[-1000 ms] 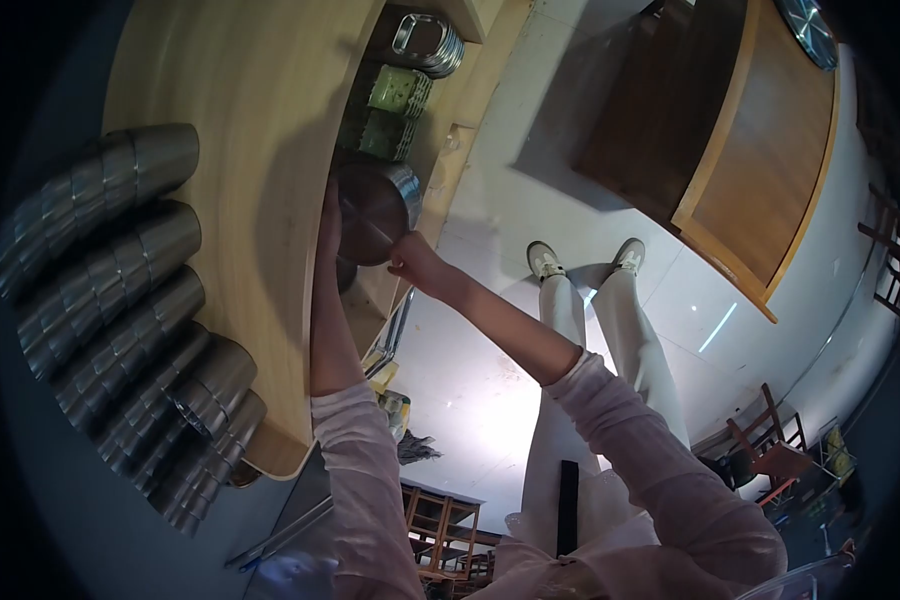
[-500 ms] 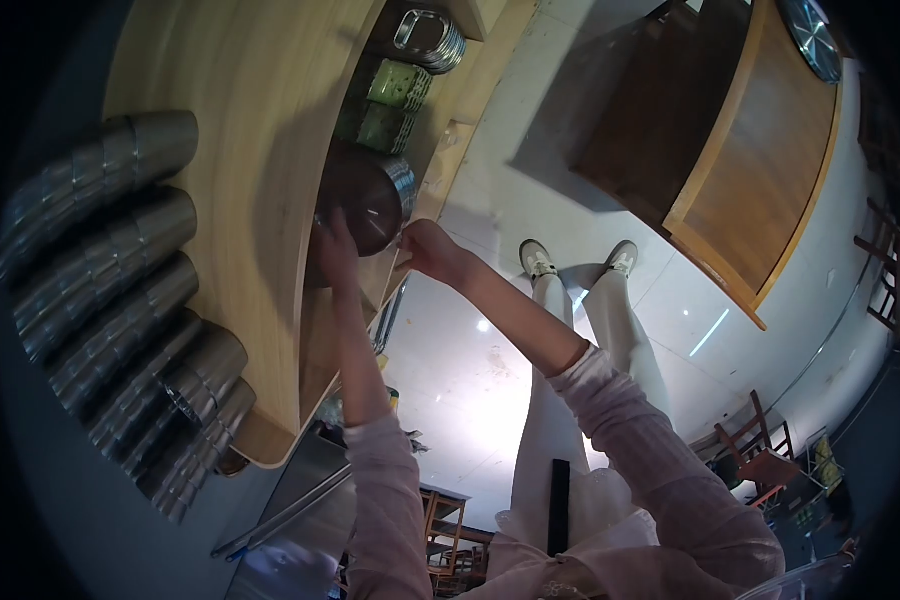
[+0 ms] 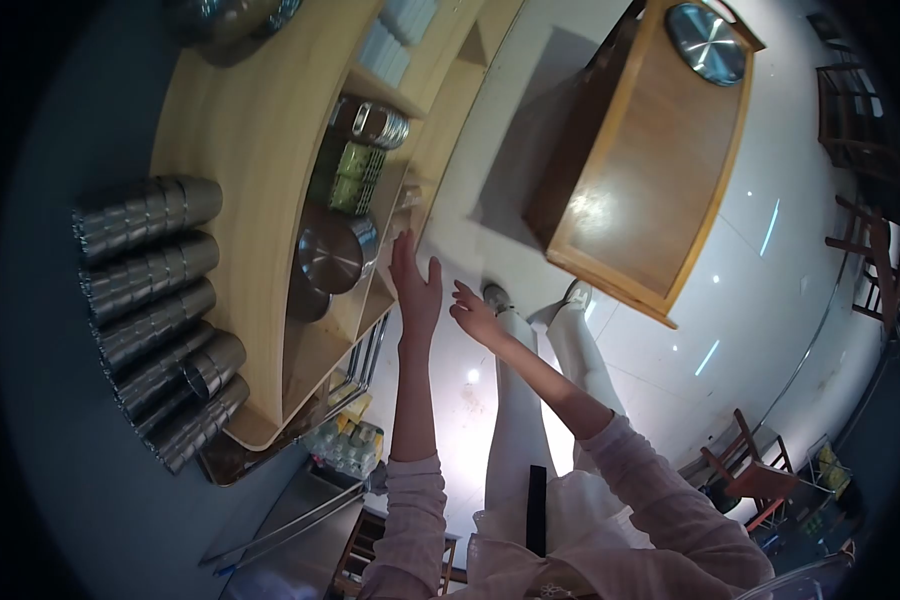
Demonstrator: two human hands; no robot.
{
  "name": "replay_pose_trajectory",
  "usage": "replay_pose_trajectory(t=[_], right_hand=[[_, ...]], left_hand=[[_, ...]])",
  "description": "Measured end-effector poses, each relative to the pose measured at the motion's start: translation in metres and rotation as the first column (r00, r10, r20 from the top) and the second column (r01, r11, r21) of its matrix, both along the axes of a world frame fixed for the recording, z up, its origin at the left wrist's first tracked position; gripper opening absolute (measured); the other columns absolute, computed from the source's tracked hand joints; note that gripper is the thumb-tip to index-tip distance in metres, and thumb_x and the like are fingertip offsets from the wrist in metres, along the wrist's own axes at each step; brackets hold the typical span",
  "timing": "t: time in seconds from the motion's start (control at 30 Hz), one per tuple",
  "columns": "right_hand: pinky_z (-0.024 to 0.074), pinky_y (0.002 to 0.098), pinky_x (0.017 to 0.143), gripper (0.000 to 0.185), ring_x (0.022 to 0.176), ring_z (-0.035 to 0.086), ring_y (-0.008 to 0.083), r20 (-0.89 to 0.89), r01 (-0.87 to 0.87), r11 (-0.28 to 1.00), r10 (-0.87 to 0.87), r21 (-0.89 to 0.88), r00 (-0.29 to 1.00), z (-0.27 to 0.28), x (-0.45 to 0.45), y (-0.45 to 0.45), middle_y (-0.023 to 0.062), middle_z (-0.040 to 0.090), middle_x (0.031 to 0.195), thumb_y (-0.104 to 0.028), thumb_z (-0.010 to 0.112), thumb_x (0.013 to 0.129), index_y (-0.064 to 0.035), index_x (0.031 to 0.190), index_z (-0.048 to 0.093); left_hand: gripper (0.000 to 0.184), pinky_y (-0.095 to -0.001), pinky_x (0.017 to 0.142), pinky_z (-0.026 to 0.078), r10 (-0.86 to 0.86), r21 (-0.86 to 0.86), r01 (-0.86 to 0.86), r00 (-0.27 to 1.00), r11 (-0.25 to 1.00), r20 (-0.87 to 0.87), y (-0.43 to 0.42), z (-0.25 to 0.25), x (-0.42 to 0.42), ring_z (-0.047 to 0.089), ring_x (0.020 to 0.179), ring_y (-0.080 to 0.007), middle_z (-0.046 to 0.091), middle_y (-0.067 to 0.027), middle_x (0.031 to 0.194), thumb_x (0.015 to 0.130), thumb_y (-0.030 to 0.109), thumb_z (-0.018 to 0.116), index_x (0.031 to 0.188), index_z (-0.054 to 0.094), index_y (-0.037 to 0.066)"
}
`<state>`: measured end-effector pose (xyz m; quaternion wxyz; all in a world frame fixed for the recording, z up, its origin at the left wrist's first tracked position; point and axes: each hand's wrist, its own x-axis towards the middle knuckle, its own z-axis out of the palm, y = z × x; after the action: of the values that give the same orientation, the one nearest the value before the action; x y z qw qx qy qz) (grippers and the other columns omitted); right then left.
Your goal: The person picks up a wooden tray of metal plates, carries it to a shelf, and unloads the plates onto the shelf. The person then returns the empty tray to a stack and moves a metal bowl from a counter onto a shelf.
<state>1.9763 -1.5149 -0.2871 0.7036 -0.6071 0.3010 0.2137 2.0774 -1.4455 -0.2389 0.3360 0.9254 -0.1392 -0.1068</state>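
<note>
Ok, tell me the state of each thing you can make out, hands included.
Left hand: open, empty, fingers extended
Right hand: open, empty, fingers slightly bent
Large metal basin: inside the shelf unit, not held
Green baskets: stacked
Metal cups: nested in stacks on the unit's top
Round metal piece: resting on the wooden table
Sleeves: pushed up, forearms bare

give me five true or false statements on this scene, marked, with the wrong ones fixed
1. The left hand and right hand are both empty. True.
2. The left hand is clenched in a fist. False: it is open.
3. Stacked metal cups sit on the pale wooden cabinet. True.
4. The green baskets lie on the floor. False: they are inside the cabinet, beside a round metal basin.
5. A round metal object rests on the brown table. True.
</note>
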Motion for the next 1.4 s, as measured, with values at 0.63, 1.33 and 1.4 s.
replay_pose_trajectory(t=[0.63,1.33,1.4], right_hand=[[0.0452,0.0233,0.077,0.027,0.082,0.058,0.0128,0.393,0.43,0.903,-0.396,0.001,0.83,0.127,-0.015,-0.402,0.0092,0.064,0.087,-0.009,0.039,0.089,0.006,0.104,0.055],[0.0452,0.0455,0.074,0.032,0.083,0.057,0.0428,0.255,0.51,0.407,-0.535,-0.758,0.805,0.022,0.116,-0.586,0.026,0.059,0.084,-0.025,0.06,0.081,0.0064,0.085,0.052],[0.0459,0.0448,0.074,0.031,0.083,0.058,0.0415,0.161,0.472,0.436,-0.581,-0.767,0.798,0.026,0.116,-0.587,0.0255,0.06,0.085,-0.025,0.061,0.079,0.0043,0.087,0.054]], left_hand=[[0.037,-0.0381,0.089,0.04,-0.257,-0.381,0.339,0.933,0.86,0.251,-0.321,0.081,0.022,0.049,0.103,-0.035,0.05,-0.019,0.111,0.077,0.003,0.053,0.113,0.047,-0.001],[0.037,-0.0281,0.053,0.056,-0.35,-0.375,0.27,0.922,0.887,-0.166,-0.521,-0.007,0.155,0.062,0.07,-0.0165,0.059,-0.0135,0.085,0.078,0.011,0.065,0.105,0.05,-0.009],[0.036,-0.0274,0.052,0.055,-0.35,-0.296,0.3,0.928,0.907,-0.13,-0.525,-0.017,0.161,0.062,0.069,-0.0166,0.06,-0.0131,0.082,0.076,0.01,0.066,0.102,0.051,-0.01]])
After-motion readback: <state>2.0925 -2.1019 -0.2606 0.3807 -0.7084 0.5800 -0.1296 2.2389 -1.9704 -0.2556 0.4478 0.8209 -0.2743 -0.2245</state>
